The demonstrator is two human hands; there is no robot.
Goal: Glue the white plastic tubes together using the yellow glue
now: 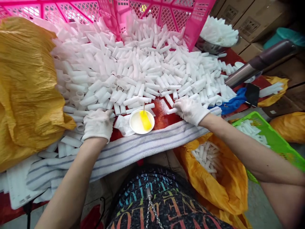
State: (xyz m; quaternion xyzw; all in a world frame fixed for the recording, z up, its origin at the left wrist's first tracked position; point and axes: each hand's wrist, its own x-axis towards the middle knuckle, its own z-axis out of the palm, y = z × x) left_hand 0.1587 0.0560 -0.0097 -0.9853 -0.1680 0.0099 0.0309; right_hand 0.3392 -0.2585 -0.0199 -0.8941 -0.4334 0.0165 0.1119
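A wide heap of short white plastic tubes covers the red table in the head view. My left hand, in a white glove, rests at the heap's near left side with its fingers curled over; what lies in them is hidden. At the right, my right hand, gloved too, has its fingers pinched on the end of a white tube. Between the hands stands a small white bowl holding a yellow piece with a thin stick upright in it. Crumpled white plastic lies beside the bowl.
A striped towel lines the near table edge. Pink crates stand behind the heap, a yellow sack at left. At right are a metal bowl of tubes, a metal post, an orange bag and a green crate.
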